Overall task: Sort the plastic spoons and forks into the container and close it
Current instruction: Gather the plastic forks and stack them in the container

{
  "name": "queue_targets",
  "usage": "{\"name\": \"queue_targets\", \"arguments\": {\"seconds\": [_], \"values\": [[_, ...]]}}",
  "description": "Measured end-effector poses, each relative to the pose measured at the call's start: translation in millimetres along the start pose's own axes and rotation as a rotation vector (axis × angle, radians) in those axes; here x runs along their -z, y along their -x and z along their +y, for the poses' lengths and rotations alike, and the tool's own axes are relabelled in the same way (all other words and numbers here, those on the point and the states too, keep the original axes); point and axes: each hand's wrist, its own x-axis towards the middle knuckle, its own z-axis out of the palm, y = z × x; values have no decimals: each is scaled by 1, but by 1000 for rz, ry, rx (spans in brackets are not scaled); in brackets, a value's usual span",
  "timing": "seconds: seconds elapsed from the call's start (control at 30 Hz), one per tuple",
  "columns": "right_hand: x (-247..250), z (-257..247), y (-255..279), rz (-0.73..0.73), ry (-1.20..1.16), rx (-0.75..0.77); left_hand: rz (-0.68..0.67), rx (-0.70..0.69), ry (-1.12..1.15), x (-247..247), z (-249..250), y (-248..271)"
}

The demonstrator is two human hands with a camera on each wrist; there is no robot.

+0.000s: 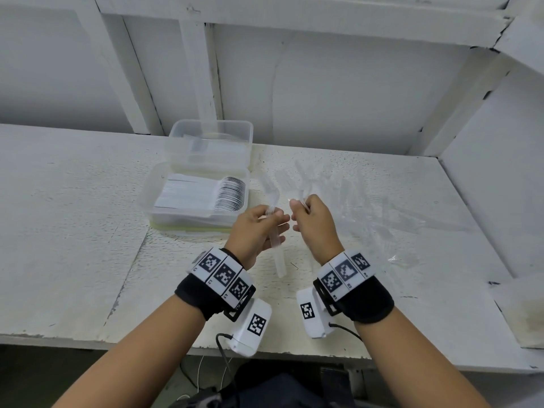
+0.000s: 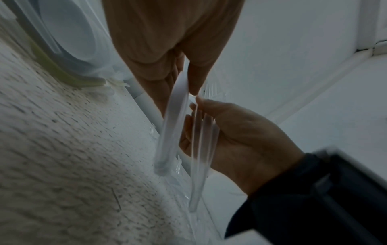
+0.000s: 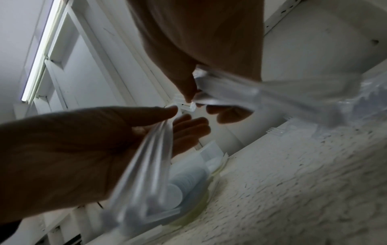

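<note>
Stretching across the view, one white surface (image 1: 73, 231) carries one open container (image 1: 164, 201), spoons (image 1: 229, 195) stacked inside. Loose clear forks (image 1: 353, 201) beside it, too faint to count. Left hand (image 1: 256, 228) grips a fork bundle (image 1: 275, 248); right hand (image 1: 315, 225) pinches more forks. Wrist views alone show separate handles.
</note>
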Motion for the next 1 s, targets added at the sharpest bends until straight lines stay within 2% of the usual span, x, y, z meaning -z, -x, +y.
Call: {"name": "queue_targets", "arguments": {"seconds": [0.2, 0.43, 0.7, 0.87, 1.0], "values": [[-10, -1, 3, 79, 168, 52, -11, -4, 24, -5, -6, 0], [-11, -7, 6, -101, 69, -29, -10, -6, -11, 3, -4, -3], [5, -11, 3, -106, 44, -90, -11, 42, 24, 9, -1, -2], [1, -4, 2, -27, 9, -89, -7, 33, 34, 8, -2, -1], [-4, -1, 3, 58, 92, -39, 3, 24, 26, 8, -2, -1]]}}
